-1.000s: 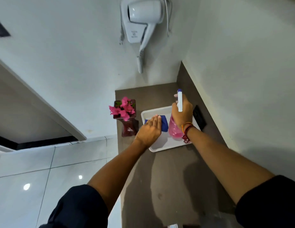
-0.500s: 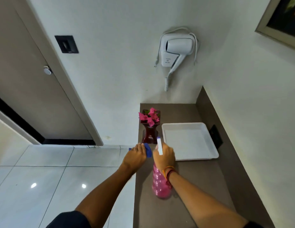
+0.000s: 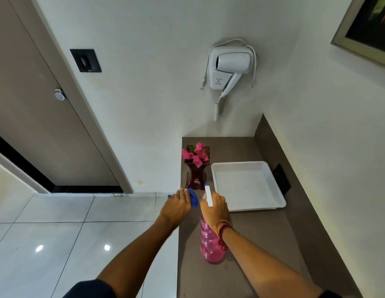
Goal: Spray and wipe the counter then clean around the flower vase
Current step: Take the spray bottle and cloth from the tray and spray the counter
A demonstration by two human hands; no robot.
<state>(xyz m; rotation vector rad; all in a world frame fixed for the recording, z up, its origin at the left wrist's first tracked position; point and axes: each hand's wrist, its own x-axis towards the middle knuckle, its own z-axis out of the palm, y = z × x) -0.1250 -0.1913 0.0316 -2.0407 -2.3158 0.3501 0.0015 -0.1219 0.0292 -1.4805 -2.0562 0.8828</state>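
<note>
Here, my right hand (image 3: 215,209) was clenched round the neck of the pink ribbed plastic spray bottle (image 3: 212,244), white nozzle pointing toward the dark red glass vase with pink flowers (image 3: 196,166). The vase stood near the left edge of the grey-brown stone counter (image 3: 247,244), toward the back. My left hand (image 3: 176,206) gripped the folded blue cloth (image 3: 193,197) at that same left edge, just in front of the vase's foot. The shallow white plastic tray (image 3: 248,186) lay to the right, close to the vase but apart. My judgement: best to aim the spray low at bare counter, keep it off the petals, and wipe with short strokes. The vase looked top-heavy, so the cloth should not nudge its base.
</note>
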